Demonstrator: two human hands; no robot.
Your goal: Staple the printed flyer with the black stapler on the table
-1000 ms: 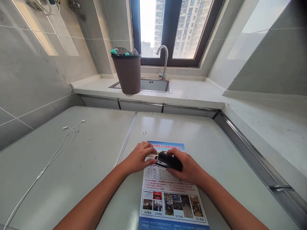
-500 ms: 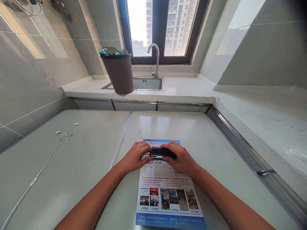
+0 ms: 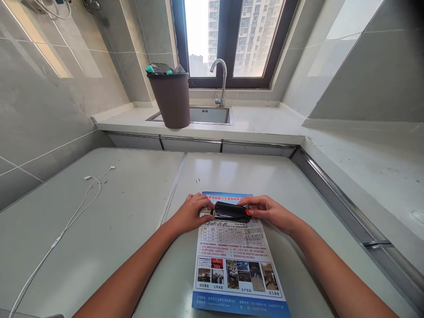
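A black stapler (image 3: 231,212) lies crosswise over the upper part of a printed leaflet (image 3: 238,247), which has blue bands, red and black text and several small photos. My left hand (image 3: 193,213) grips the stapler's left end between thumb and fingers. At the other end, my right hand (image 3: 270,212) pinches the small red part with thumb and forefinger. The fingers partly cover both stapler ends and some of the leaflet's upper text.
Two tiny staple-like bits (image 3: 198,180) lie beyond the leaflet on the pale table (image 3: 142,260). A white cable (image 3: 71,223) runs along the left. Behind, a brown bin (image 3: 172,101) with bottles stands by the sink (image 3: 212,115) and faucet (image 3: 223,81).
My right hand has slid from on top of the stapler out to its right end, uncovering its black body and red tip. My left hand stays at the left end. The view has shifted slightly.
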